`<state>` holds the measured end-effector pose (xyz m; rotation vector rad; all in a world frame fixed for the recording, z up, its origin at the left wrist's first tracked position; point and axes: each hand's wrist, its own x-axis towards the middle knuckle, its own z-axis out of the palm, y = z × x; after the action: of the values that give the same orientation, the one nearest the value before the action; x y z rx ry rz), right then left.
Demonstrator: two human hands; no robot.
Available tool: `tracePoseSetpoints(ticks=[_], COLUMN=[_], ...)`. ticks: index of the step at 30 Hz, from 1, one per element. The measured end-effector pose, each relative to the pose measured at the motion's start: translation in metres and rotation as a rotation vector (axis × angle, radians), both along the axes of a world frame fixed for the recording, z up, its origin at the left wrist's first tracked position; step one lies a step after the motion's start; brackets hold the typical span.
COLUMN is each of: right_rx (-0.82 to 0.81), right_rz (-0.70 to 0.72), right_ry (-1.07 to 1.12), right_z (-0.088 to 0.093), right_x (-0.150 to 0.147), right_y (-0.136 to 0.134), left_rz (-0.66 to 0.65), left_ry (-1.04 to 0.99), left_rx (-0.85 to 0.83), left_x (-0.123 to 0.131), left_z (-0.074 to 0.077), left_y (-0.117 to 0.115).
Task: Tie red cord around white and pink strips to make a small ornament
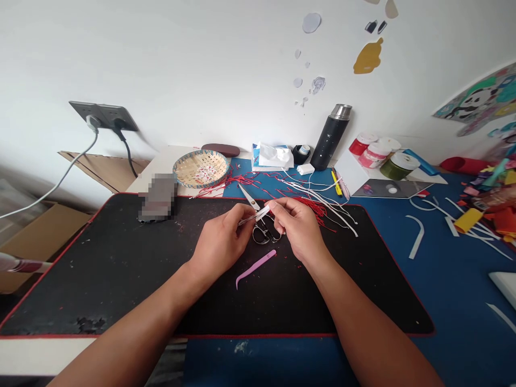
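Both my hands meet over the middle of a black desk mat (121, 269). My left hand (221, 244) and my right hand (298, 226) each pinch an end of a short white paper strip (260, 215), held just above the mat. Directly under the strip lie small scissors (258, 223), blades pointing away to the upper left, handles between my hands. A pink curved tweezers (256, 267) lies on the mat just in front of my hands. Red paper strips (310, 207) and white paper strips (322, 199) are piled behind my right hand.
A woven basket (200, 168), tissue pack (272, 157), black flask (331, 137) and paint jars (377, 153) stand along the wall. Coloured paper scraps (487, 209) lie on the blue table at right. A blurred dark object (157, 198) sits on the mat's far left.
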<state>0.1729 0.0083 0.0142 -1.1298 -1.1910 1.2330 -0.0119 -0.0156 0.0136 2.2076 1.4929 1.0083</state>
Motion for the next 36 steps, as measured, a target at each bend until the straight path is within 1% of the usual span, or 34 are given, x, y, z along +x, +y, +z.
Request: tracePoseSetpoints(ticks=[2,7,9,11,13,15,17,20,22,24,30,36], right_rx=[0.002,0.002,0.001,-0.002,-0.001,0.004,0.012,0.014,0.012,0.011,0.002,-0.006], right_rz=[-0.007,-0.034,-0.041,-0.043,-0.044,-0.045,-0.046,-0.043,-0.036,-0.031,-0.017,0.021], right_ry=[-0.021,-0.040,-0.053,-0.068,-0.071,-0.068,-0.066,-0.068,-0.074,-0.078,-0.075,-0.020], right_z=[0.0009,0.0038,0.0049,0.0056,0.0057,0.0053,0.0049,0.0050,0.0055,0.0060,0.0062,0.0054], right_x=[0.0001,-0.0009,-0.0012,-0.0012,-0.0011,-0.0008,-0.0008,-0.0013,-0.0017,-0.0021,-0.0029,-0.0036], right_y=[-0.0001,-0.0007,-0.0011,-0.0015,-0.0017,-0.0018,-0.0019,-0.0023,-0.0027,-0.0031,-0.0033,-0.0036], left_rz=[-0.004,-0.019,-0.007,0.000,-0.022,-0.052,-0.053,-0.035,-0.049,-0.057,-0.004,-0.018], left_ry=[0.007,-0.008,-0.065,-0.161,-0.272,-0.338,-0.320,-0.234,-0.216,-0.212,-0.199,-0.256], left_rx=[0.012,0.104,0.043,-0.087,-0.218,-0.279,-0.249,-0.144,-0.122,-0.125,-0.143,-0.175], left_x=[0.0000,0.0020,0.0031,0.0041,0.0047,0.0052,0.0059,0.0072,0.0079,0.0081,0.0075,0.0068], left_z=[0.0018,0.0074,0.0091,0.0100,0.0099,0.0091,0.0081,0.0067,0.0060,0.0054,0.0041,0.0036], left_y=[-0.0004,-0.0013,-0.0017,-0.0019,-0.0016,-0.0010,-0.0004,-0.0001,-0.0001,-0.0004,-0.0027,-0.0031])
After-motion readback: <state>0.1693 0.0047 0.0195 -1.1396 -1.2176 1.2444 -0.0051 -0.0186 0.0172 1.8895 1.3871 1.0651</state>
